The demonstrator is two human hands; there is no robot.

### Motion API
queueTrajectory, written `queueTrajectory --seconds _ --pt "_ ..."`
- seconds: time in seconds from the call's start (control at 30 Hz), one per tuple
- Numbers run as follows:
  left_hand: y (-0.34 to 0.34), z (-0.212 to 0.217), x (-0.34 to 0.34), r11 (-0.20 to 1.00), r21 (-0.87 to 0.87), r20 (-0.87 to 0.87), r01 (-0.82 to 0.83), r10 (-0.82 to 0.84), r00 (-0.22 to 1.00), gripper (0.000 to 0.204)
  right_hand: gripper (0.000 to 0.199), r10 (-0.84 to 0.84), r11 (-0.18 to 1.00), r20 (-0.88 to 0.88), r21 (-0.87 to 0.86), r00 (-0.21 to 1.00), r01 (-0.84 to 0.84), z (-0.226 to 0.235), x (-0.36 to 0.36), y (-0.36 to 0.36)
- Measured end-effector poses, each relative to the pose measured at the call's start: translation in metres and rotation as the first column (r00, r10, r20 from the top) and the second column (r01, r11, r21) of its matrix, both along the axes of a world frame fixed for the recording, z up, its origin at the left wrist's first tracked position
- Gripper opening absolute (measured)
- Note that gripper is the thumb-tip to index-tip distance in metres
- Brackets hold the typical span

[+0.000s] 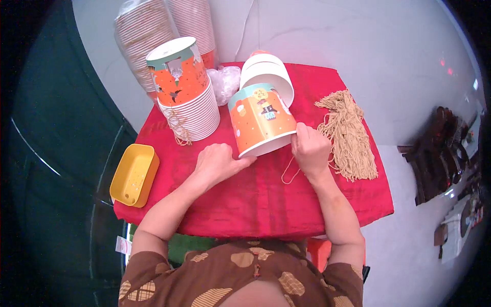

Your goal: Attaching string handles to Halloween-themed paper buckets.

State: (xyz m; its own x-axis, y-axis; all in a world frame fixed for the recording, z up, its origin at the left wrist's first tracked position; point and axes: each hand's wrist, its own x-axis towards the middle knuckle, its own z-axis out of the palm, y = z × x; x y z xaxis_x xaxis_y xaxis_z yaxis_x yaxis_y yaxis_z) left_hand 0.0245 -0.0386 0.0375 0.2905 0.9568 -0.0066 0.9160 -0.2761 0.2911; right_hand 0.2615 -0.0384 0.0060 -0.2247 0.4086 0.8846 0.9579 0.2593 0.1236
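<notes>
An orange paper bucket with a teal band and cartoon figures is tilted over the middle of the table, its white rim toward me. My left hand grips the rim's near left side, thumb along the edge, other fingers partly hidden. At the rim's right side my right hand is closed in a pinch. A thin tan cord hangs in a loop beside the right hand; whether the fingers hold it too is hidden. To the right lies a bundle of tan cords.
A stack of paper buckets stands at the left, cords hanging from it. Behind are white buckets on their side, a crumpled clear bag and tall wrapped stacks. A yellow tray sits by the red-covered table's left edge.
</notes>
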Motion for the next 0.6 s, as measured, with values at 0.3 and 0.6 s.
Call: queueTrajectory --seconds 0.3,0.6 --pt "0.033 -0.062 -0.012 0.977 -0.087 0.419 -0.194 0.213 0.882 0.042 0.033 0.247 0.969 -0.176 0.038 0.953 -0.244 -0.008 -0.008 0.001" --pt "0.021 -0.055 -0.011 0.958 -0.285 0.925 -0.016 0.279 0.259 0.035 0.018 0.308 0.851 -0.545 -0.209 0.78 -0.482 -0.034 -0.022 -0.004"
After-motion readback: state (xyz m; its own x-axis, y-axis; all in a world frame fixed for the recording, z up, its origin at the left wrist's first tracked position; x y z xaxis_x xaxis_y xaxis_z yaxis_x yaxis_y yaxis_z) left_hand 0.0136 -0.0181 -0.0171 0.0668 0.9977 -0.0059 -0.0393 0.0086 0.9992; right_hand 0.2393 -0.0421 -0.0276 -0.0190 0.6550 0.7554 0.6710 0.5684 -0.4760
